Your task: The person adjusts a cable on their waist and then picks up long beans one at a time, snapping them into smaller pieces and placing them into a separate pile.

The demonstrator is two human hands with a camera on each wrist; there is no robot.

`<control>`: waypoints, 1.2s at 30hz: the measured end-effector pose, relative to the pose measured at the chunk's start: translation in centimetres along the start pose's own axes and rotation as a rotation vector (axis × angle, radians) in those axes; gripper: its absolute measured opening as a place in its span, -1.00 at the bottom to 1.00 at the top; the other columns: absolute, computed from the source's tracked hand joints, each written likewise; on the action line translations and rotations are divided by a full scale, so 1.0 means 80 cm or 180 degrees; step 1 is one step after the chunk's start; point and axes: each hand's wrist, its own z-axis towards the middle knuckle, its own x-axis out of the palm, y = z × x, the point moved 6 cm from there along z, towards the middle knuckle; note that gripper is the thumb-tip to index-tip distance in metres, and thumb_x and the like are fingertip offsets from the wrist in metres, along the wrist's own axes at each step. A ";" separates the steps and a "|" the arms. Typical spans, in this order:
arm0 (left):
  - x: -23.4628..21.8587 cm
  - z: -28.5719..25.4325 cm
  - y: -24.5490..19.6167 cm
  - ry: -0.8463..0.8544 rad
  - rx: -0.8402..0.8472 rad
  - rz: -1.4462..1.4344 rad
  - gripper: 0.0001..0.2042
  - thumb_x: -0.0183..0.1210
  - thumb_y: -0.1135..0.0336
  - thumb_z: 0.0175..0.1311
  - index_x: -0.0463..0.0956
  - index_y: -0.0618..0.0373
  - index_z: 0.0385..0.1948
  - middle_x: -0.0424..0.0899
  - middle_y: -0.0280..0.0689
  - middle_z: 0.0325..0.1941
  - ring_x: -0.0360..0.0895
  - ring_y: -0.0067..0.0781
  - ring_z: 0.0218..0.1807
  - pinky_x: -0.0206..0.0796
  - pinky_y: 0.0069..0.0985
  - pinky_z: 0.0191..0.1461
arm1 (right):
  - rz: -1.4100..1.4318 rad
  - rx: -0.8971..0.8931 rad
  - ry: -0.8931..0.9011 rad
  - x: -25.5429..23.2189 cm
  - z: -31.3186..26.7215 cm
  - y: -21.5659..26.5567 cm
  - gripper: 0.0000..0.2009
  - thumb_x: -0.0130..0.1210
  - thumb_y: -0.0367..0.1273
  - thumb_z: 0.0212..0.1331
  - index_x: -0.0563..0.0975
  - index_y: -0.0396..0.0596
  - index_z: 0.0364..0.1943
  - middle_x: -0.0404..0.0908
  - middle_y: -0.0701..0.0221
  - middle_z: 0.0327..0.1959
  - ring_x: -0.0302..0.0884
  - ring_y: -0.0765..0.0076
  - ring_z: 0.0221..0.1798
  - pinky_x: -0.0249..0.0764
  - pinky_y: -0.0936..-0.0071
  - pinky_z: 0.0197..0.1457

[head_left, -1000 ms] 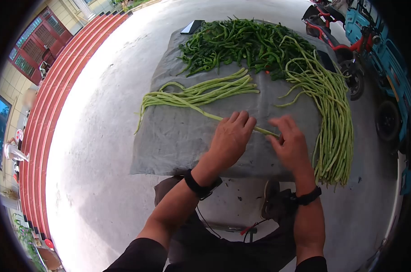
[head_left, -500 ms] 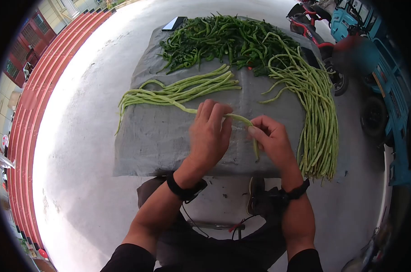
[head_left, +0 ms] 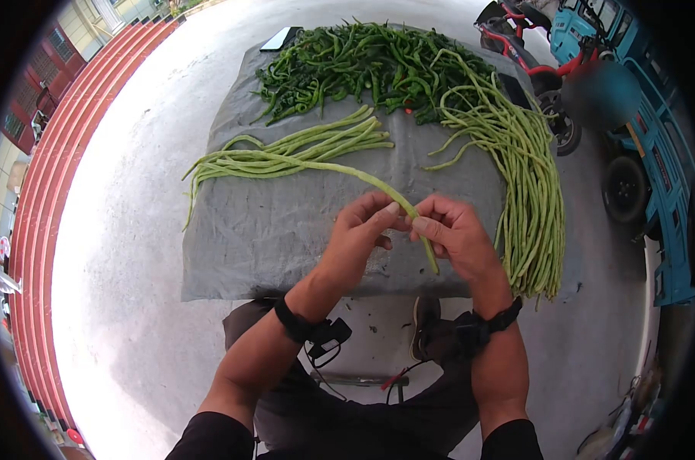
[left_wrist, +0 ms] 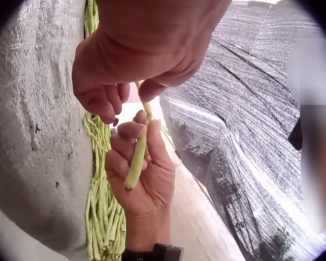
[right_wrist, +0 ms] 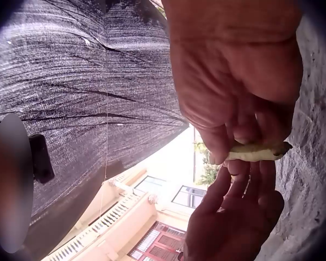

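Observation:
A long green bean (head_left: 363,175), a yardlong bean, stretches from the small bean bunch (head_left: 282,162) on the left into both hands. My left hand (head_left: 357,236) pinches it with thumb and fingers, palm turned partly up. Close beside it, my right hand (head_left: 461,236) grips the bean between thumb and fingertips. The bean's free end points down toward me below the right thumb. In the left wrist view that bean end (left_wrist: 135,168) lies across the right hand's fingers (left_wrist: 122,144). Its dark tip also shows in the right wrist view, between the two hands.
A large bean pile (head_left: 535,199) hangs over the right edge of the grey cloth (head_left: 248,238). Green peppers (head_left: 363,69) are heaped at the back, with a flat dark device (head_left: 281,38) at the far left corner. A blue three-wheeler (head_left: 662,169) stands at the right.
My left hand has turned from back up to palm partly up and come nearer the right hand. The right hand went from loose fingers to pinching the bean. The head view shifted.

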 end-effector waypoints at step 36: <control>-0.020 0.010 -0.017 0.0158 0.0683 0.0341 -0.71 0.27 0.24 0.58 0.65 0.17 0.18 0.78 -0.37 -0.04 0.66 -0.59 -0.05 0.42 -0.56 -0.03 | -0.0894 0.0082 0.0191 0.004 0.001 -0.004 -0.81 0.36 -0.29 0.41 0.60 -0.07 -0.16 0.59 0.62 -0.37 0.40 0.77 -0.37 0.31 0.65 -0.34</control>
